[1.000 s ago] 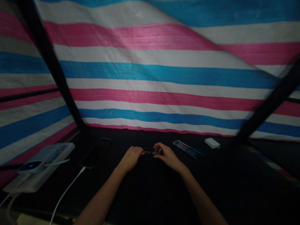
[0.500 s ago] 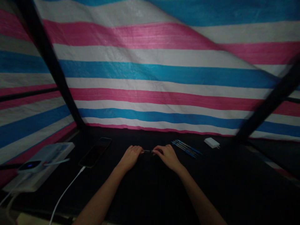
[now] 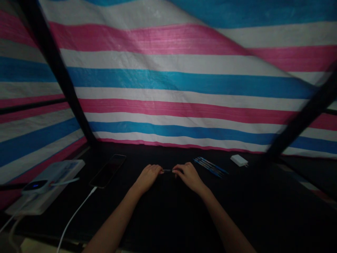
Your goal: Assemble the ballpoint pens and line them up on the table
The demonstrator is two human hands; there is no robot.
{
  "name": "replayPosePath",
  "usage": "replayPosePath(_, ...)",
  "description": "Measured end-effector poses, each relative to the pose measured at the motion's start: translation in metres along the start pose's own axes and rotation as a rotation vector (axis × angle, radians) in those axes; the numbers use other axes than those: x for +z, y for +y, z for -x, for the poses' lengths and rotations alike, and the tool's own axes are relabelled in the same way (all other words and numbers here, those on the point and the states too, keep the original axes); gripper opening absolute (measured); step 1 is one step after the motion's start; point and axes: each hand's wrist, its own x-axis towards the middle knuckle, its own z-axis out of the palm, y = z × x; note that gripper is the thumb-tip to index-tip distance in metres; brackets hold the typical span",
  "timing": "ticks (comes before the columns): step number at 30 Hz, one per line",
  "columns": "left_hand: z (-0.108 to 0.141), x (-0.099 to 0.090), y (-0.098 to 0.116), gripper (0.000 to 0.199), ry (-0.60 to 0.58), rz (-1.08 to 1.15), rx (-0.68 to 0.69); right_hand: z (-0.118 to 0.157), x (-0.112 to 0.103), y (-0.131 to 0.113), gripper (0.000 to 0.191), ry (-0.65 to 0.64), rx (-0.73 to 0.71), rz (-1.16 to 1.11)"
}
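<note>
A short, thin pen-like piece (image 3: 167,170) spans the gap between my two hands, low over the black table (image 3: 168,218). My left hand (image 3: 149,175) pinches its left end with thumb and fingers. At the other end, my right hand (image 3: 187,175) has its fingertips closed on the piece. The fingers cover both of its ends, and the dim light hides its detail. Just right of my right hand lie several blue pens (image 3: 210,166), side by side and slanted.
A dark phone (image 3: 108,170) with a white cable (image 3: 76,214) lies left. Further left, a device with a lit display (image 3: 35,186) rests on a pale box (image 3: 47,203). A white charger (image 3: 239,160) sits at right. Black posts and striped sheeting (image 3: 168,80) enclose the table.
My left hand has shifted slightly right, and the gap between the hands is a little narrower. Both hands keep their pinch. The view has moved very slightly.
</note>
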Motion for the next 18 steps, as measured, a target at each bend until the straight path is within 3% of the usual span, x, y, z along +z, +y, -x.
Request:
replayPosePath(3, 0.000, 0.003, 0.000, 0.012, -0.017, -0.004, 0.024, 0.000, 0.001, 0.002, 0.036, -0.058, 0.047, -0.005)
replayPosePath(12, 0.004, 0.005, -0.002, 0.010, 0.053, -0.114, 0.146, -0.002, 0.010, 0.011, 0.047, -0.224, 0.123, -0.238)
replayPosePath(15, 0.003, 0.003, -0.001, 0.013, 0.119, -0.150, 0.162, -0.001, 0.010, 0.007, 0.047, -0.150, 0.116, -0.193)
replayPosePath(18, 0.002, 0.004, -0.001, 0.018, 0.197, -0.145, 0.145, 0.001, 0.006, -0.003, 0.034, -0.015, -0.011, 0.024)
